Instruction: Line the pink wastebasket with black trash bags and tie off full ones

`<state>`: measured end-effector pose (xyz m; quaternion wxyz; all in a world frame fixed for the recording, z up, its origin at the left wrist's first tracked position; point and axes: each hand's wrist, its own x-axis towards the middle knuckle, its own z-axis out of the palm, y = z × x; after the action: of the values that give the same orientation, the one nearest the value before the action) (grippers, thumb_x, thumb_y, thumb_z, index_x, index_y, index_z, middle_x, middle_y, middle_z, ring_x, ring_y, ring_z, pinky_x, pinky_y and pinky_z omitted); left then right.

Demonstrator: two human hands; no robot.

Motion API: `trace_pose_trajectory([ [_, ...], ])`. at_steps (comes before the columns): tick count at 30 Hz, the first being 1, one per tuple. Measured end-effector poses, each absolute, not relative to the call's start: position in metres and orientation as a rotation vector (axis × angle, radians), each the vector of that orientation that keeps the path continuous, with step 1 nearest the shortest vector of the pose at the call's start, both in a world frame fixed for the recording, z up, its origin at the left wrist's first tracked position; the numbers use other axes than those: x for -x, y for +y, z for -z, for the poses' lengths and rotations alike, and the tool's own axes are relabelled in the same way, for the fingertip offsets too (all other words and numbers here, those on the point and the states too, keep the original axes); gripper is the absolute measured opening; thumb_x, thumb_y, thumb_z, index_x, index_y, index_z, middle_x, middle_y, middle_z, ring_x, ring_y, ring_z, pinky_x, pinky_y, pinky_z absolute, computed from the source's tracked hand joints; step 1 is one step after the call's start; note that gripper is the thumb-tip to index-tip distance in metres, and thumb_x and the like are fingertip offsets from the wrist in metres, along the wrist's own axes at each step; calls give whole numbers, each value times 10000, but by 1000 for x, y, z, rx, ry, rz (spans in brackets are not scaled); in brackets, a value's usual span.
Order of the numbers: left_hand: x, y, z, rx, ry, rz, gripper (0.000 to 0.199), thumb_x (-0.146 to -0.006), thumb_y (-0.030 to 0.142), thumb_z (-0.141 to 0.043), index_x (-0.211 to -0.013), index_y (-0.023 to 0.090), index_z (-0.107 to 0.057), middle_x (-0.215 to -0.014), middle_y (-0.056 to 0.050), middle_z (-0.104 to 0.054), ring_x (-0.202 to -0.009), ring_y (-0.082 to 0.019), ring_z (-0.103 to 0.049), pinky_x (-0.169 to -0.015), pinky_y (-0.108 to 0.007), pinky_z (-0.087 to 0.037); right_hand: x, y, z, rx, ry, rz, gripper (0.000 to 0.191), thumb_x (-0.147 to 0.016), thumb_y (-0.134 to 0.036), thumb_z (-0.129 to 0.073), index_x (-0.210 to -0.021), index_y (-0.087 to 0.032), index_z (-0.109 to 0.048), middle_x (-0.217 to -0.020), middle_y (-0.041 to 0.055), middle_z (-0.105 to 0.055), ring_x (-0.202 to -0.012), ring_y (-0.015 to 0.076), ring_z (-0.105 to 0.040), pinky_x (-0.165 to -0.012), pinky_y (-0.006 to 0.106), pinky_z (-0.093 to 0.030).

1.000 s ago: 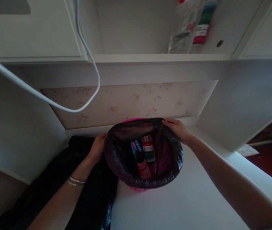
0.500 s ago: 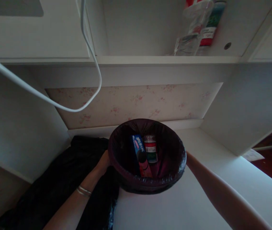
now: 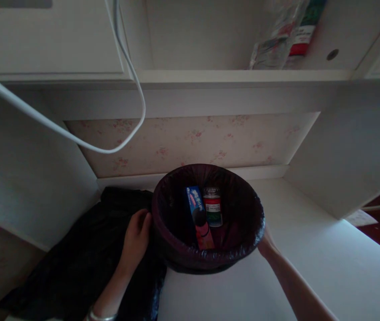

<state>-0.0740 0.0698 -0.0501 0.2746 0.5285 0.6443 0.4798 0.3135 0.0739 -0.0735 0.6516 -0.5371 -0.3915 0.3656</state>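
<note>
A round bin [image 3: 208, 263] with a dark purple liner stands on the white surface, its mouth facing me. Inside lie a blue box [image 3: 194, 196], a jar [image 3: 212, 207] with a red, white and green label, and a pink item with a dark cap [image 3: 203, 232]. My left hand [image 3: 137, 236] is just left of the bin, over black plastic [image 3: 76, 249]; its fingers are loosely bent and apart, with nothing visible between them. Against the bin's right side rests my right hand [image 3: 266, 243], its fingers hidden behind the bin.
Above is a white shelf [image 3: 243, 76] with a clear plastic container [image 3: 270, 51] and a red and green can [image 3: 305, 33]. A white cable [image 3: 103, 150] hangs in a loop at upper left. White side panels flank the surface, with flowered wallpaper [image 3: 190, 138] behind.
My left hand has come away from the bin's left side, and its fingers now show. My right hand shows more, lower on the bin's right side. The view has shifted slightly.
</note>
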Motion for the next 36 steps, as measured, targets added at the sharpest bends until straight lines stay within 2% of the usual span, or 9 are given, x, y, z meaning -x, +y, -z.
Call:
trace_pose_trajectory([
  [2, 65, 51, 42, -1360, 1547, -1494, 681, -936, 672, -542, -1418, 192, -545, -1491, -174, -594, -1383, -334, -572, -1148, -498, -464, -316, 60, 70, 1164, -823, -836, 551, -906, -688, -624, -1279, -289, -694, -1313, 57, -717, -1175, 281, -677, -928, 396, -583],
  [5, 42, 28, 32, -1310, 1160, -1651, 1109, -710, 806, -748, -1600, 266, -366, -1667, -161, -406, -1525, -382, -401, -1192, -503, -429, -309, 37, 66, 992, -847, -913, 699, -867, -775, -599, -1467, -418, -548, -1580, 15, -546, -1401, 290, -557, -1039, 431, -547],
  [8, 14, 19, 31, -1366, 1120, -1549, 1320, -561, 708, -914, -1637, 242, -307, -1636, -174, -451, -1516, -408, -408, -1220, -510, -400, -294, 21, 70, 1044, -1029, -1034, 870, -704, -703, -826, -1456, -345, -573, -1517, 98, -608, -1368, 340, -587, -1059, 474, -539],
  [12, -8, 18, 54, -1378, 1188, -1402, 1280, -553, 450, -1008, -1611, 196, -333, -1537, -188, -567, -1440, -407, -513, -1210, -539, -414, -279, 13, 91, 1220, -1230, -1055, 758, -675, -583, -891, -1292, -204, -669, -1269, 168, -745, -1205, 359, -678, -1062, 521, -535],
  [16, -5, 18, 93, -1396, 1252, -1316, 1242, -560, 436, -1005, -1589, 179, -358, -1545, -203, -555, -1454, -411, -495, -1221, -579, -377, -276, 12, 122, 1269, -1394, -924, 616, -712, -499, -860, -1227, -203, -697, -1219, 150, -762, -1120, 338, -711, -983, 496, -587],
  [23, 23, 30, 140, -1617, 1469, -1053, 782, -678, 390, -904, -1365, 125, -643, -1427, -214, -657, -1362, -420, -586, -1153, -586, -452, -289, 26, 161, 1433, -1395, -695, 241, -696, -334, -678, -885, -229, -785, -970, 106, -810, -921, 319, -752, -814, 391, -617],
  [29, 21, 23, 154, -1794, 1527, -944, 406, -792, 240, -730, -1194, 197, -770, -1278, -145, -752, -1162, -350, -720, -999, -498, -591, -292, 28, 169, 1489, -1430, -637, 231, -707, -315, -595, -807, -212, -777, -813, 86, -806, -731, 271, -734, -674, 323, -595],
  [32, 19, 20, 158, -1811, 1535, -941, 353, -813, 255, -700, -1149, 197, -788, -1231, -151, -766, -1100, -348, -738, -961, -496, -608, -292, 28, 171, 1488, -1443, -646, 190, -704, -325, -623, -765, -221, -771, -793, 84, -802, -754, 267, -736, -685, 308, -598],
  [36, 19, 21, 159, -1854, 1540, -923, 387, -822, 279, -679, -1184, 188, -781, -1268, -160, -752, -1196, -371, -701, -1026, -526, -574, -298, 32, 169, 1514, -1417, -660, 159, -697, -338, -662, -724, -213, -757, -702, 71, -769, -773, 266, -733, -688, 286, -596],
])
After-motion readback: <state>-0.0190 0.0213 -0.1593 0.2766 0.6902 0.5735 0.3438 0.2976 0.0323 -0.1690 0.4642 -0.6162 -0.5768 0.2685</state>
